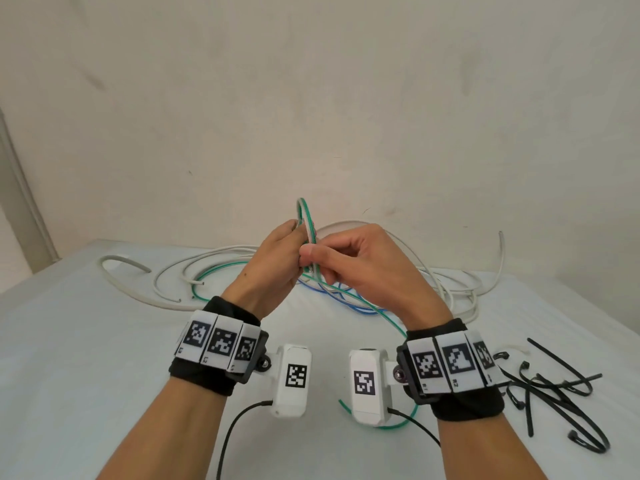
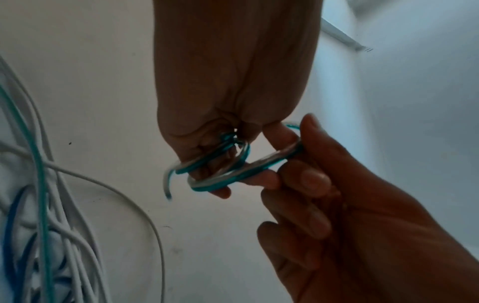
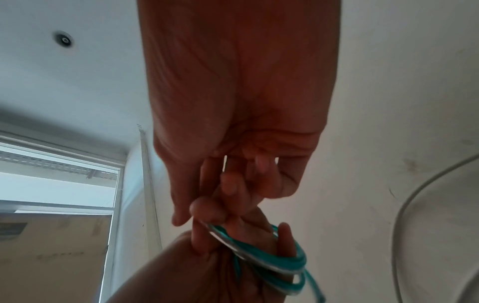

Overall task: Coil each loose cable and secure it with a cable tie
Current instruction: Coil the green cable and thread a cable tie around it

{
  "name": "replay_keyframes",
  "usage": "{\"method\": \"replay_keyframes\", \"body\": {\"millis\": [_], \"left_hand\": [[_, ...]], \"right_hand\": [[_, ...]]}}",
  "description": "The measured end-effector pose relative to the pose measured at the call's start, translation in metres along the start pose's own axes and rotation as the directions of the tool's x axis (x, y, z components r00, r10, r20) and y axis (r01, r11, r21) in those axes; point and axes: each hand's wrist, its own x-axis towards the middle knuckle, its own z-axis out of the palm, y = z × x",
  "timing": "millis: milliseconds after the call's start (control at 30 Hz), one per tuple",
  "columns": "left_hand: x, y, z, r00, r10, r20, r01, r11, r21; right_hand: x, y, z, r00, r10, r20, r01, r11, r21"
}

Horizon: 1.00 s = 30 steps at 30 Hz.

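Both my hands hold the green-and-white cable (image 1: 306,223) coil above the table (image 1: 86,341): left hand (image 1: 277,258) grips the loops, right hand (image 1: 349,261) pinches the strand. I should lay each turn flat on the last, keep tension, then reach the cable ties (image 1: 561,393) by my right wrist.

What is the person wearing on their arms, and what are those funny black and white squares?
Both arms are bare, with no sleeves. Each wrist has a black fabric wristband carrying a row of white plastic tiles with black-and-white square code markers. A white boxy wrist camera with its own marker hangs off each band, and a thin black wire trails from it.
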Motion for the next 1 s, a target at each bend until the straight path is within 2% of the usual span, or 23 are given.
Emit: {"method": "replay_keyframes", "body": {"millis": [100, 200, 333, 433, 733, 867, 1000], "left_hand": [[-0.004, 0.005, 0.007, 0.998, -0.005, 0.056, 0.003, 0.999, 0.041], [-0.007, 0.004, 0.013, 0.996, -0.034, 0.085, 0.023, 0.992, 0.127], [-0.01, 0.004, 0.017, 0.985, -0.025, 0.169, 0.01, 0.996, 0.087], [-0.01, 0.005, 0.016, 0.983, -0.031, 0.183, 0.022, 0.998, 0.056], [-0.019, 0.017, 0.027, 0.981, -0.121, 0.154, 0.088, 0.974, 0.207], [-0.02, 0.02, 0.032, 0.967, -0.118, 0.227, 0.073, 0.977, 0.198], [-0.017, 0.017, 0.027, 0.957, -0.075, 0.28, 0.02, 0.981, 0.194]], "right_hand": [[0.001, 0.0, 0.002, 0.996, -0.053, -0.07, 0.055, 0.998, 0.024], [0.004, 0.005, -0.003, 0.988, -0.047, -0.149, 0.059, 0.995, 0.075], [0.005, 0.009, -0.001, 0.963, -0.039, -0.268, 0.047, 0.999, 0.021], [0.005, 0.007, 0.002, 0.943, -0.029, -0.332, 0.036, 0.999, 0.016], [0.007, 0.006, -0.004, 0.885, 0.073, -0.46, -0.005, 0.989, 0.147], [0.007, 0.011, -0.01, 0.841, 0.153, -0.519, -0.073, 0.983, 0.171], [0.005, 0.013, -0.011, 0.829, 0.237, -0.507, -0.179, 0.971, 0.161]]}}
